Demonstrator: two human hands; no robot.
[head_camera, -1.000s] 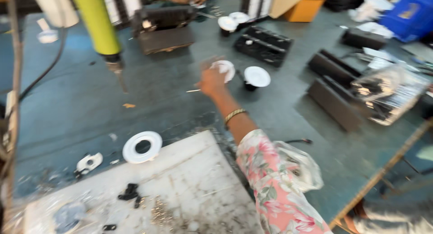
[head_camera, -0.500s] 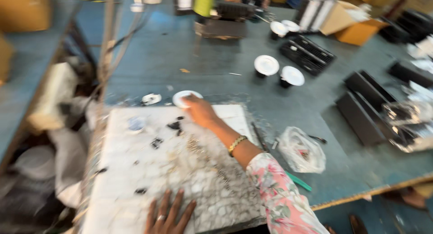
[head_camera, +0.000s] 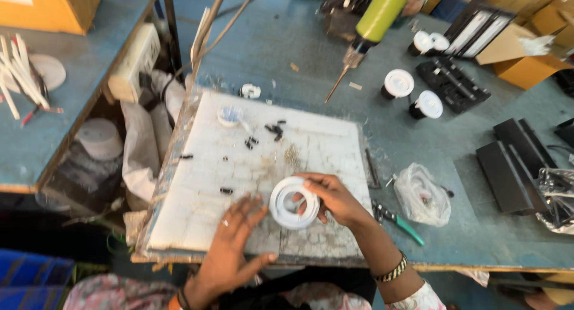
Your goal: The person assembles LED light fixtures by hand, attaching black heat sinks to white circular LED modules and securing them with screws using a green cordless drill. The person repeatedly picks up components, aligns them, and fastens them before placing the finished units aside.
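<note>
My right hand (head_camera: 332, 198) grips a white plastic ring (head_camera: 292, 202), holding it tilted just above the near part of a worn white work board (head_camera: 203, 166). My left hand (head_camera: 232, 250) lies flat on the board's near edge with fingers spread, holding nothing, its fingertips close to the ring's left side. Small black parts (head_camera: 272, 130) and metal screws (head_camera: 292, 156) are scattered over the board's far half.
A green hanging screwdriver (head_camera: 373, 23) points down at the blue table. White-capped black fittings (head_camera: 397, 83) and black housings (head_camera: 508, 160) lie to the right. A clear plastic bag (head_camera: 421, 195) and green-handled pliers (head_camera: 399, 221) sit by my right wrist. Another small white ring (head_camera: 250, 91) lies beyond the board.
My right hand has drawn back from the board's far side to its near edge, now holding the white ring. My left hand has slid further onto the board.
</note>
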